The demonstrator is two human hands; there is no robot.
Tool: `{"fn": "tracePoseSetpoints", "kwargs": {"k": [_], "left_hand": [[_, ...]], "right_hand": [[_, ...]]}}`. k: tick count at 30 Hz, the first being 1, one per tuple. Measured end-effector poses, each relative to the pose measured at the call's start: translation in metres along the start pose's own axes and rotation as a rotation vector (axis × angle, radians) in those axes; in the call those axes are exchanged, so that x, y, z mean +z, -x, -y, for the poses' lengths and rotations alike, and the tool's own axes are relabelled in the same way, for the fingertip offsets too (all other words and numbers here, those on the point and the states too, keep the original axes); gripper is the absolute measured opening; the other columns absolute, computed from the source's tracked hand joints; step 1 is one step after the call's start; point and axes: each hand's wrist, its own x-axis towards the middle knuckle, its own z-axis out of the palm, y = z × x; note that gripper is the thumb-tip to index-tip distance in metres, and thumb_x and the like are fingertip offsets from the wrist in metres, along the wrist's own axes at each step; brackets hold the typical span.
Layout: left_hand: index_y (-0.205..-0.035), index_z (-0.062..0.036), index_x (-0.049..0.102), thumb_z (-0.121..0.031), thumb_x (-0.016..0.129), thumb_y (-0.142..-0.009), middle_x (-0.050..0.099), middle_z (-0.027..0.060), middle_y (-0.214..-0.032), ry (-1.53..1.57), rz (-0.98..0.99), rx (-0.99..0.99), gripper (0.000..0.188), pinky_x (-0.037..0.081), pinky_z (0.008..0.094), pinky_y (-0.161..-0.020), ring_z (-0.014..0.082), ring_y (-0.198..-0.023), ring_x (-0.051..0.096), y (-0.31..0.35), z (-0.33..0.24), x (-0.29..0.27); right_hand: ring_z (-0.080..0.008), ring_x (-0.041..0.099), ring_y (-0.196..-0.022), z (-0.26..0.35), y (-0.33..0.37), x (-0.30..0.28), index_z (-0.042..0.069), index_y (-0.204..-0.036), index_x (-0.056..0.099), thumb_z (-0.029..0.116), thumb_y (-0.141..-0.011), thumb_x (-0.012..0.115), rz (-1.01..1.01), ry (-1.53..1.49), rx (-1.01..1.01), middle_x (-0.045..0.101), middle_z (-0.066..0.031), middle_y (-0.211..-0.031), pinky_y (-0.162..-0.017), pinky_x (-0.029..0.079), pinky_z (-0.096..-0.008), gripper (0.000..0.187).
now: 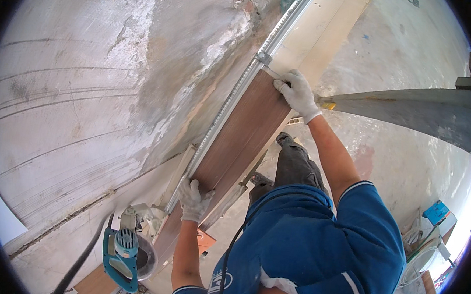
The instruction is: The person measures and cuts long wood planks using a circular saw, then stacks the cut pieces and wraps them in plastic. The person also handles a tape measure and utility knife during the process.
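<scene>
Hands gloved: left hand (193, 199) pressing brown plank (241, 134) flat; right hand (298, 94) pinching pencil (275, 74) at its upper end. Plank looks stiff, long; grip edges.

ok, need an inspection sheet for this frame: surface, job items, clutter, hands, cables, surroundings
Surface: rough plastered wall, patchy and cracked, plaster missing near the top.
Job's things: long brown plank lying along a metal rail by the wall.
Clutter: teal power saw on the floor, pale offcuts beside it; boxes and a white coil at the right edge.
Hands: both in white gloves. Left hand pressed flat on the plank's lower part; right hand at its upper end by a metal clip, grip hard to tell.
Cables: black cord running from the saw.
Surroundings: dusty concrete floor; grey beam jutting in from the right.
</scene>
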Motion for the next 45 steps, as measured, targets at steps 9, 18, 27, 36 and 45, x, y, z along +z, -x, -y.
{"fn": "tracePoseSetpoints", "kwargs": {"k": [9,18,27,36,45], "left_hand": [[-0.108,-0.0066,0.052,-0.035,0.088,-0.064,0.050,0.0217,-0.118,-0.003,0.030,0.013,0.064,0.040,0.0560,-0.091,0.0428,-0.111,0.049,0.000,-0.001,-0.004],[-0.105,-0.0065,0.054,-0.034,0.088,-0.064,0.050,0.0213,-0.115,-0.002,0.022,-0.002,0.061,0.040,0.0545,-0.092,0.0425,-0.109,0.049,-0.004,-0.006,-0.008],[-0.111,-0.0066,0.056,-0.039,0.087,-0.063,0.053,0.0199,-0.119,0.022,-0.014,-0.019,0.066,0.039,0.0539,-0.095,0.0408,-0.113,0.050,-0.005,-0.009,-0.009],[-0.110,-0.0073,0.056,-0.040,0.087,-0.062,0.056,0.0186,-0.117,0.018,-0.020,0.058,0.066,0.040,0.0544,-0.094,0.0387,-0.112,0.052,-0.014,-0.007,-0.008],[-0.103,-0.0085,0.055,-0.035,0.090,-0.057,0.055,0.0171,-0.112,0.022,-0.074,0.094,0.064,0.042,0.0526,-0.089,0.0391,-0.106,0.054,-0.014,-0.003,-0.003]], "right_hand": [[-0.0330,0.059,-0.091,-0.002,0.000,0.000,-0.001,-0.092,0.071,0.025,-0.089,0.070,0.007,-0.011,-0.019,0.061,-0.0158,-0.094,-0.081,0.047,-0.0414,0.027],[-0.0312,0.060,-0.090,-0.005,-0.001,0.000,-0.003,-0.091,0.070,0.027,-0.089,0.069,0.009,-0.063,0.027,0.060,-0.0168,-0.093,-0.082,0.046,-0.0386,0.030],[-0.0346,0.060,-0.090,-0.008,-0.009,-0.002,0.000,-0.090,0.072,0.031,-0.092,0.065,0.018,0.116,-0.093,0.063,-0.0162,-0.093,-0.082,0.046,-0.0417,0.031],[-0.0327,0.057,-0.101,-0.005,-0.012,0.000,0.005,-0.087,0.075,0.034,-0.089,0.068,-0.037,0.167,-0.119,0.066,-0.0100,-0.095,-0.090,0.045,-0.0425,0.030],[-0.0318,0.056,-0.103,-0.013,-0.013,0.002,0.002,-0.084,0.073,0.028,-0.088,0.071,-0.051,0.076,-0.155,0.066,-0.0102,-0.097,-0.090,0.044,-0.0410,0.027]]}}
